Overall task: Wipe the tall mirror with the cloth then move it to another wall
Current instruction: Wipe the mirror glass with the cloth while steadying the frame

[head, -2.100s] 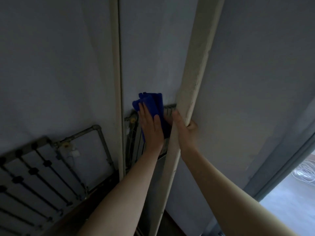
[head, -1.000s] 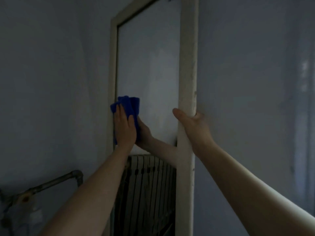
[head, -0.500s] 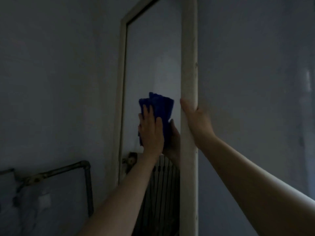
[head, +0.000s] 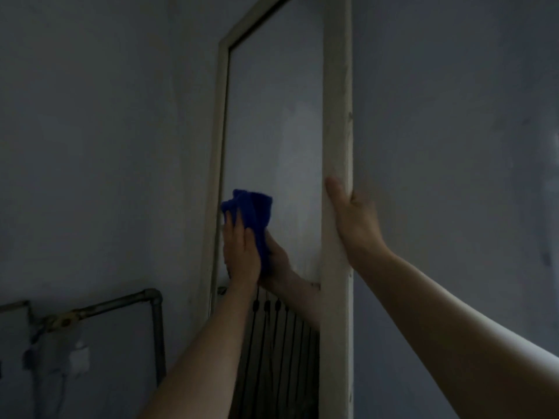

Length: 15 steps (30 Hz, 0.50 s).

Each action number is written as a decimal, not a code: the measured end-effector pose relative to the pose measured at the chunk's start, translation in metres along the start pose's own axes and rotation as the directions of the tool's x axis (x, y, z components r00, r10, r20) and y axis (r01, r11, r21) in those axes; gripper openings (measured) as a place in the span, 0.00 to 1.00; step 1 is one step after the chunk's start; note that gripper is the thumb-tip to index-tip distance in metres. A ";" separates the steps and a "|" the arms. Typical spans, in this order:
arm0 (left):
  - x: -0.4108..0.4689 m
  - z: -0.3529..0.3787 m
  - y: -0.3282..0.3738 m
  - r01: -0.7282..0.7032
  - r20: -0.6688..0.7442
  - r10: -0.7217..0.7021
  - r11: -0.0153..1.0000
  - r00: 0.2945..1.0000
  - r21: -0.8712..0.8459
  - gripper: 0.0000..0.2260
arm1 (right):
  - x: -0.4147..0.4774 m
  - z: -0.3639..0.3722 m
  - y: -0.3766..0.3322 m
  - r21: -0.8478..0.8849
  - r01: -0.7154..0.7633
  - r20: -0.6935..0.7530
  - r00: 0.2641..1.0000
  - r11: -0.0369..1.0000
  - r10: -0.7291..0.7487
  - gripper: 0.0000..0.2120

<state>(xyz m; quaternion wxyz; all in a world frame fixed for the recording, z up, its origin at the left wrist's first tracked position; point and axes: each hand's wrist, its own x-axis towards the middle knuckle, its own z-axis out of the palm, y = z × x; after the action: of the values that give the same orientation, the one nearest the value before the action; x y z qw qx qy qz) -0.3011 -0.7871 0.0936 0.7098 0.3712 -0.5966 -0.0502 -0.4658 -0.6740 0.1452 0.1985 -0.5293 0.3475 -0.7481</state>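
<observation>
A tall mirror (head: pixel 337 116) in a pale, cream frame leans against the grey wall and fills the middle of the head view. My left hand (head: pixel 240 249) presses a folded blue cloth (head: pixel 252 211) flat against the glass, close to the frame's left side, at about mid height. The hand's reflection shows just behind it in the glass. My right hand (head: pixel 354 220) grips the mirror's right frame edge, thumb on the front, fingers wrapped behind.
A grey metal pipe (head: pixel 121 303) with a bend runs along the wall at lower left. A dark ribbed radiator (head: pixel 278 343) is reflected in the lower glass. Bare grey wall (head: pixel 453 146) lies to the right of the mirror.
My left hand has swept the cloth across the glass, right and then back to the left side. My view has tilted upward. The right hand keeps its grip on the frame.
</observation>
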 end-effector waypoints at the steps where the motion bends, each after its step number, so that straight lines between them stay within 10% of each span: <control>1: 0.002 -0.006 -0.011 0.090 -0.020 -0.090 0.996 0.996 0.003 0.22 | 0.000 0.001 0.000 0.016 -0.002 -0.007 1.000 1.000 0.002 0.26; 7: -0.008 -0.001 0.005 0.134 -0.015 -0.133 0.988 0.991 0.081 0.23 | -0.013 0.000 0.010 0.013 -0.012 0.019 1.000 1.000 0.012 0.15; 15: -0.072 0.028 0.076 -0.379 0.205 0.380 0.924 0.902 -0.047 0.23 | -0.024 -0.002 0.013 0.032 -0.028 0.035 0.999 0.999 0.026 0.21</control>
<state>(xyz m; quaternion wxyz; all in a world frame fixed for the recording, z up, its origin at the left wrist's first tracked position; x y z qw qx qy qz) -0.3746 -0.7083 0.0808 0.6398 0.2385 -0.7290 0.0482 -0.4595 -0.6667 0.1193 0.2232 -0.5340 0.3388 -0.7418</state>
